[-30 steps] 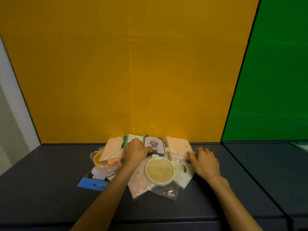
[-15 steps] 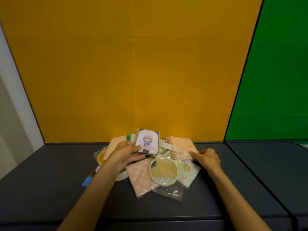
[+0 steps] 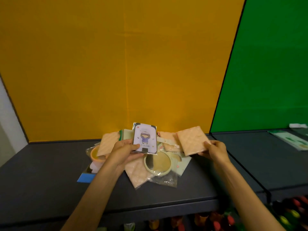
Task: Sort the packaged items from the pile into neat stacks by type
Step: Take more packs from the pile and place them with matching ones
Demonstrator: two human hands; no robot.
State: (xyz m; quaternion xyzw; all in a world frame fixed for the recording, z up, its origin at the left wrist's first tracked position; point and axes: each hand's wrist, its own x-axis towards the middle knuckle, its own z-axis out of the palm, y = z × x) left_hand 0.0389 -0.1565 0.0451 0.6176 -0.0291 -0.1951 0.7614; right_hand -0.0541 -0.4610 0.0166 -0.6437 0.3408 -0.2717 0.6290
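Observation:
A pile of packaged items (image 3: 141,170) lies on the dark table (image 3: 41,180) against the orange wall. My left hand (image 3: 123,150) grips a white card pack with a cartoon figure (image 3: 145,139), lifted above the pile. My right hand (image 3: 215,150) pinches a pink square cloth pack (image 3: 191,140) by its right edge, raised over the pile's right side. In the pile lie a round cream mirror pack (image 3: 157,162), further pink cloth packs (image 3: 109,142), an orange round item (image 3: 95,154) and a blue-edged pack (image 3: 85,177).
A second dark table (image 3: 266,164) stands to the right under the green wall, with green-printed packs (image 3: 298,140) at its far end. Colourful items (image 3: 291,212) show below the table edge at the lower right.
My left hand has raised the cartoon card pack higher off the pile. My right hand has taken hold of a pink cloth pack and lifted it.

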